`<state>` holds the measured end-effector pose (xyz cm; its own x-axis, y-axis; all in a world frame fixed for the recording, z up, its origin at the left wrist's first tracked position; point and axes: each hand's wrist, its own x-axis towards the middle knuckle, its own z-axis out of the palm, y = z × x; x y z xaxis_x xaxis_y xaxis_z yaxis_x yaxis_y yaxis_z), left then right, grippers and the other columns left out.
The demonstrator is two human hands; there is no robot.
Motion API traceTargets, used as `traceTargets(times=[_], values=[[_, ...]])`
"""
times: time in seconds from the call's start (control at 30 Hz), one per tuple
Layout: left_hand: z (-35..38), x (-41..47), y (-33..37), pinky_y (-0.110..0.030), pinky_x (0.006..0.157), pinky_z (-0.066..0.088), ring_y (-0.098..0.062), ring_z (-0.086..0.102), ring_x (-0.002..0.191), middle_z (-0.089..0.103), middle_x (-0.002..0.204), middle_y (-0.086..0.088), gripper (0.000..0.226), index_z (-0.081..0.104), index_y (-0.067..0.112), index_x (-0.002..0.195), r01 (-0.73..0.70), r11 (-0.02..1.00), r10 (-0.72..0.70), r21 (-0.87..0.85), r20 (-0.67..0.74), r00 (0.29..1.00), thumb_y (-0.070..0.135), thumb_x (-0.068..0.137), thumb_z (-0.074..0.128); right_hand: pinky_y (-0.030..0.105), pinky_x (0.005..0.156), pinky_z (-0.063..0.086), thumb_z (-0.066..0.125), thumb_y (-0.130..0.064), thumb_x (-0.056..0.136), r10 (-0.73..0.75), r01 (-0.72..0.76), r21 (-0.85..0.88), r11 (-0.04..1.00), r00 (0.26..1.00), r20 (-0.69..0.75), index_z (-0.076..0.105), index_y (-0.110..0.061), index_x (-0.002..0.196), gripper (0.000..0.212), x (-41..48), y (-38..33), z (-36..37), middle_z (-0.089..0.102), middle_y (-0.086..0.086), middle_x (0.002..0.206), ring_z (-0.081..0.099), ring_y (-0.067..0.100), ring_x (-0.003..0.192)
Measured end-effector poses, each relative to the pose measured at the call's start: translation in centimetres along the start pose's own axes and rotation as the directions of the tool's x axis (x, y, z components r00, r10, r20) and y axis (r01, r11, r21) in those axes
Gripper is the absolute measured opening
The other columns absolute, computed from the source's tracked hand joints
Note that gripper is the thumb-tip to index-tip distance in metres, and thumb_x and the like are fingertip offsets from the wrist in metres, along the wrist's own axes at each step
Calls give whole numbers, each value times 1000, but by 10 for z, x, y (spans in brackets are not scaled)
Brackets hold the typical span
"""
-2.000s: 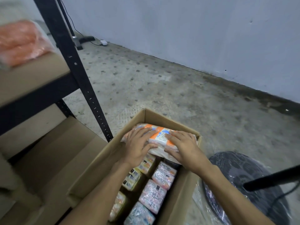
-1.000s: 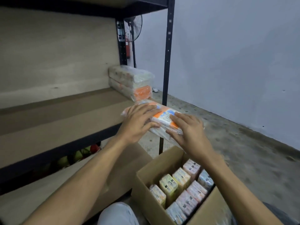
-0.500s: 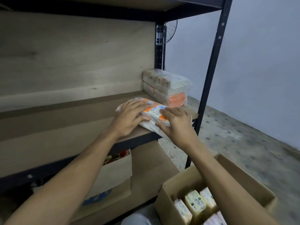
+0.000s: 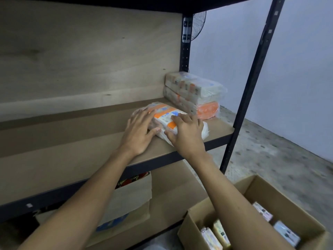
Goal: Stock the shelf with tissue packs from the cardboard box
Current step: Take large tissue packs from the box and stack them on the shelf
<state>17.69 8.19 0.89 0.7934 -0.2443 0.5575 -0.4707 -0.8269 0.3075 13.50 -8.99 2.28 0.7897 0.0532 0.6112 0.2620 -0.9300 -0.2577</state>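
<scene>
Pack: the tissue pack point(image 4: 166, 120) lies flat on the shelf point(image 4: 81, 156), directly under your palms.
Long axis: runs back-left to front-right, its right end just beside the two stacked packs point(image 4: 193, 95).
Left hand point(image 4: 139, 134): spread flat over its left end.
Right hand point(image 4: 186, 132): clasping its near right edge; both equally near.
Room: bare board to your left; cardboard box point(image 4: 252, 219) low right.
</scene>
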Motion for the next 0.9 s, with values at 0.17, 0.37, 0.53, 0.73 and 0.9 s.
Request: traceTargets(times=[0.17, 0.37, 0.53, 0.73, 0.9], values=[[1, -11, -3, -47, 118, 16, -19, 16, 146, 19, 160, 1, 73, 16, 26, 152, 271, 960, -277, 71, 82, 957, 51, 92, 49, 44, 108, 27, 62, -52, 74, 23, -24, 246, 969, 1000, 7, 56, -19, 127, 62, 5, -1, -9, 53, 4, 135, 43, 24, 126], [-2, -19, 0, -45, 116, 17, -23, 23, 144, 28, 156, -3, 62, 25, 27, 149, 322, 918, -374, 232, 238, 896, 55, 95, 36, 57, 111, 9, 61, -74, 63, -26, 17, 157, 988, 998, 59, 40, -47, 134, 78, -12, 37, -24, 27, -15, 153, 10, 19, 146], [-1, -19, 2, -44, 117, 13, -23, 20, 145, 26, 157, -4, 63, 29, 25, 149, 327, 902, -401, 281, 268, 876, 57, 95, 31, 57, 111, 23, 62, -78, 53, -70, 61, 211, 976, 997, 38, 41, -45, 136, 91, -18, 37, -7, 22, -8, 156, 11, 28, 144], [0, -20, 2, -45, 118, 12, -24, 18, 146, 25, 158, -4, 62, 30, 26, 148, 336, 899, -410, 282, 268, 872, 57, 95, 31, 54, 98, 38, 67, -65, 58, -20, 27, 211, 977, 999, -33, 51, -42, 127, 75, -17, 22, 8, 40, -9, 144, 24, 27, 133], [0, -20, 3, -46, 118, 11, -24, 17, 146, 25, 158, -5, 61, 30, 27, 148, 340, 899, -413, 277, 275, 868, 57, 95, 31, 52, 97, 39, 68, -51, 61, 9, 11, 250, 968, 997, -76, 57, -35, 125, 67, -15, 16, 16, 46, -3, 140, 25, 27, 128]])
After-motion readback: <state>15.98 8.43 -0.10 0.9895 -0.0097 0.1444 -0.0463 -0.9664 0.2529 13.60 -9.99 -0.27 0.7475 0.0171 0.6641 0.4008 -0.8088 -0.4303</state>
